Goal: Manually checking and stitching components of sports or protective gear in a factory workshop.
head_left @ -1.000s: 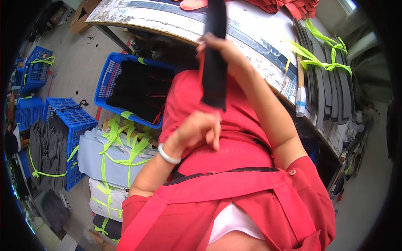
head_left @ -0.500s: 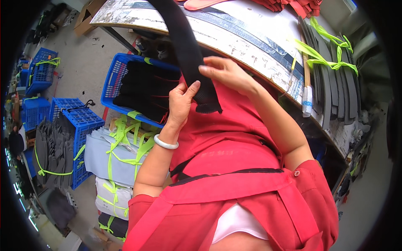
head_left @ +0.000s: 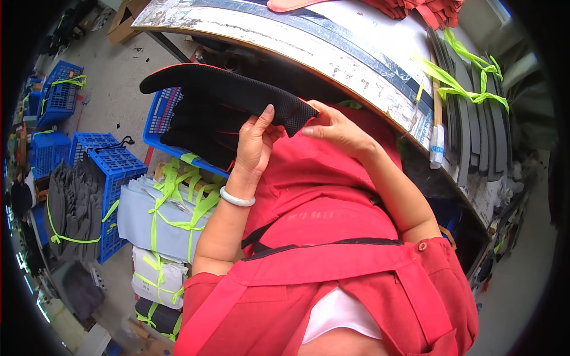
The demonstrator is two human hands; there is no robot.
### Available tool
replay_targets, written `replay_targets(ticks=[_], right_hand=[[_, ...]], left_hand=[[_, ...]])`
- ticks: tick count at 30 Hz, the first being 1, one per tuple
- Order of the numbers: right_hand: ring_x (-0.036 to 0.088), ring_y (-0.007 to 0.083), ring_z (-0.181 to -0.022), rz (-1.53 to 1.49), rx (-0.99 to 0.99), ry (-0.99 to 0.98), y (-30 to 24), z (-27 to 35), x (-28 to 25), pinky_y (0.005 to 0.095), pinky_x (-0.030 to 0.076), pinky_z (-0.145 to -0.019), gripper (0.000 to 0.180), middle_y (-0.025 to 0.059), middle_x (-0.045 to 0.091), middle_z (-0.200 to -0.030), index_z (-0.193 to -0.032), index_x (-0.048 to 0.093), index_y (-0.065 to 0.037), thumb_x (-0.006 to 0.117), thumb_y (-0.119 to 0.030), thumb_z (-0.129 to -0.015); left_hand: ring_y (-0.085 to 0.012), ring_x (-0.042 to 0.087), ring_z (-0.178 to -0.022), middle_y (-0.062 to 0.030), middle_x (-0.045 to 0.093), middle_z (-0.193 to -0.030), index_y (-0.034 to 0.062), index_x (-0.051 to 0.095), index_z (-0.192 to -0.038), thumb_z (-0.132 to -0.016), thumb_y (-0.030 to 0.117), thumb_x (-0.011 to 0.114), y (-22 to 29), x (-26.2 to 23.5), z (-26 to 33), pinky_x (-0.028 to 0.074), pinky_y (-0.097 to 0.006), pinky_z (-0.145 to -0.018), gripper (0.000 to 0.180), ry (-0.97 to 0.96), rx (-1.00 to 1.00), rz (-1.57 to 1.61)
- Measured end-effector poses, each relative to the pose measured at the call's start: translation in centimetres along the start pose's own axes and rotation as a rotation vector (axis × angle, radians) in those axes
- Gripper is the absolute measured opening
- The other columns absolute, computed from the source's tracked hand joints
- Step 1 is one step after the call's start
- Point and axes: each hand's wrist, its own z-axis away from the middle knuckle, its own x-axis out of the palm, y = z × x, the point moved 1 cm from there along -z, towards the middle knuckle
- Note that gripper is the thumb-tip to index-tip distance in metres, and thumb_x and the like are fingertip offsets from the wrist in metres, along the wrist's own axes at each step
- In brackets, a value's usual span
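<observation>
A long black mesh fabric piece (head_left: 219,89) lies almost level in front of my chest, pointing left over a blue crate (head_left: 155,121). My left hand (head_left: 256,142), with a white bangle on the wrist, grips its lower edge near the right end. My right hand (head_left: 332,127) pinches that right end with the fingertips. Both hands are close together, above my red apron (head_left: 320,190).
A worn white worktable (head_left: 332,41) runs across the top, with red pieces at its far edge. Dark strips tied with green bands (head_left: 469,89) lie at the right. Left on the floor stand blue crates (head_left: 101,172) and grey bundles tied in green tape (head_left: 160,219).
The black piece has swung from upright to nearly level, its free end now pointing left. My left hand rose from my chest and took hold of it beside my right hand.
</observation>
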Motion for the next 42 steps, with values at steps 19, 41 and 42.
replay_targets(ticks=[19,41,42], right_hand=[[0.05,0.009,-0.048,0.172,0.37,0.008,3.4,3.0,-1.0,0.0215,0.038,-0.046,0.033,0.0028,0.059,-0.064,-0.079,0.063,-0.003,0.061,-0.031,-0.094],[0.055,0.0118,-0.065,0.68,-0.13,0.223,0.7,-0.4,0.6,0.032,0.046,-0.059,0.03,0.0105,0.061,-0.07,-0.093,0.06,0.002,0.058,-0.027,-0.097],[0.055,0.0124,-0.065,0.757,-0.075,0.212,0.4,-0.3,0.7,0.0321,0.046,-0.059,0.03,0.0116,0.061,-0.07,-0.093,0.06,0.002,0.058,-0.028,-0.098]], left_hand=[[-0.012,0.062,-0.091,-0.0064,0.068,-0.104,-0.0015,0.065,-0.107,-0.093,0.012,0.065,-0.1,0.6,1.4,0.048,-0.026,-0.086,0.02,0.038,0.206,-0.118],[-0.0098,0.064,-0.08,-0.0056,0.071,-0.089,-0.0059,0.068,-0.104,-0.092,0.013,0.067,-1.1,-1.3,1.8,0.051,-0.023,-0.076,0.022,-0.118,0.075,-0.452],[-0.0099,0.063,-0.083,-0.0059,0.07,-0.092,-0.0063,0.068,-0.103,-0.093,0.012,0.066,-1.5,-1.2,2.0,0.051,-0.023,-0.077,0.021,-0.116,0.148,-0.563]])
